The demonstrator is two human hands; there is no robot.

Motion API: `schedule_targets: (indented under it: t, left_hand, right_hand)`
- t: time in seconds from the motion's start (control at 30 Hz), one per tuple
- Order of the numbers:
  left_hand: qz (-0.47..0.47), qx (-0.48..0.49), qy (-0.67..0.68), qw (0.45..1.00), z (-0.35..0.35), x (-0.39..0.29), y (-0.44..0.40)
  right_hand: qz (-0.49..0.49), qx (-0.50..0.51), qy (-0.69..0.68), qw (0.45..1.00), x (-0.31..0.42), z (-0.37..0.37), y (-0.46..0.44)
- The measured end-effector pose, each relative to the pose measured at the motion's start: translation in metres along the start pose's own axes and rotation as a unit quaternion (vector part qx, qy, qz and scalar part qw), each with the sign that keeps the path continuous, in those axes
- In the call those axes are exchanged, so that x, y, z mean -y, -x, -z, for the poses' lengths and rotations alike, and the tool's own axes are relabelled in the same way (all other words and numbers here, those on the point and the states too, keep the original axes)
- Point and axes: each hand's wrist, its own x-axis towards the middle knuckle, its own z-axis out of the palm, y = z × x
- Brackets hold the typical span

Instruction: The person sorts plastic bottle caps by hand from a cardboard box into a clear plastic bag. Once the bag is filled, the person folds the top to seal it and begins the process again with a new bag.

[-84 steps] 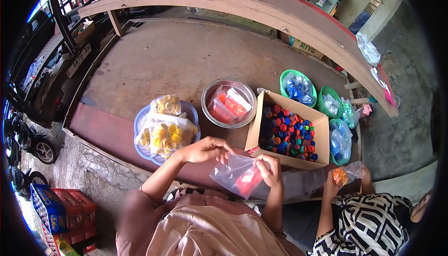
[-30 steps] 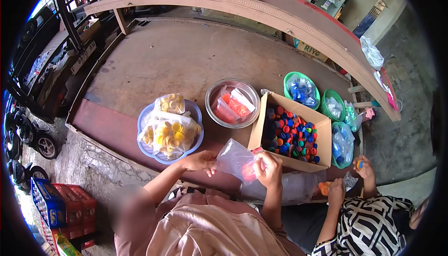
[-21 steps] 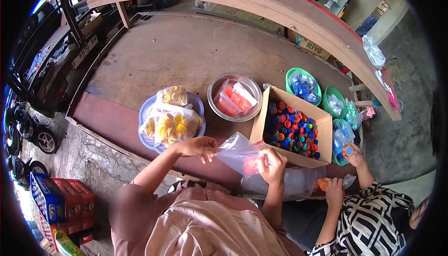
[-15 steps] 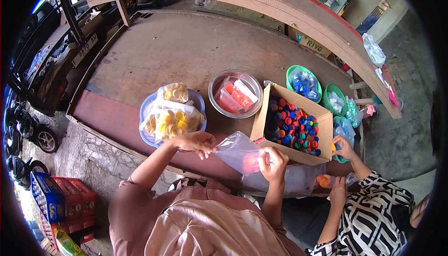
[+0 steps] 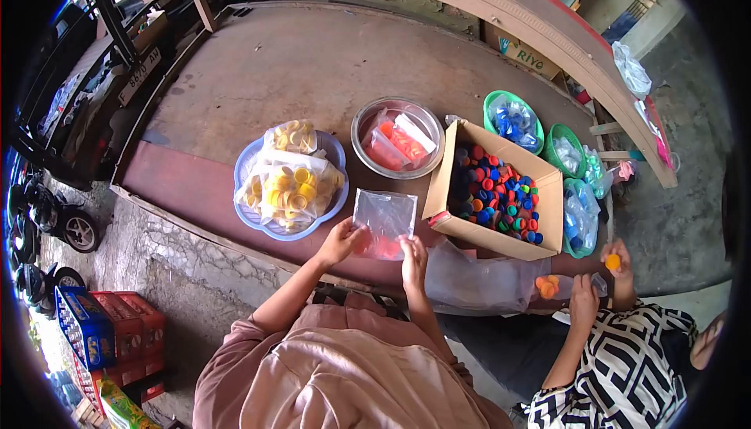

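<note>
A clear plastic bag with red-pink pieces, likely bottle caps, at its bottom lies near the table's front edge, its top pointing away from me. My left hand is closed on its lower left side. At the lower right side, my right hand pinches the bag. Just beyond stands a metal bowl with bagged red caps. Left of it, a blue-purple basket holds bags of yellow caps. To the right is a cardboard box full of mixed coloured bottle caps.
Green baskets with bagged blue and clear items stand right of the box. Flat plastic bags lie along the front edge. A co-worker's hand holds an orange cap; the other holds a bag. Crates stand on the floor.
The bag went from being stretched sideways between my hands to lying upright-facing on the table, both hands now at its lower sides. The co-worker's far hand moved from the box toward their bag.
</note>
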Motion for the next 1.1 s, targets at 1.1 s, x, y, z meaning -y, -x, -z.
schedule_targets:
  t: [1.1]
  left_hand:
    - [-0.168, -0.094, -0.155, 0.969, 0.004, -0.064, 0.016]
  right_hand:
    - [0.087, 0.109, -0.047, 0.989, 0.055, 0.009, -0.038]
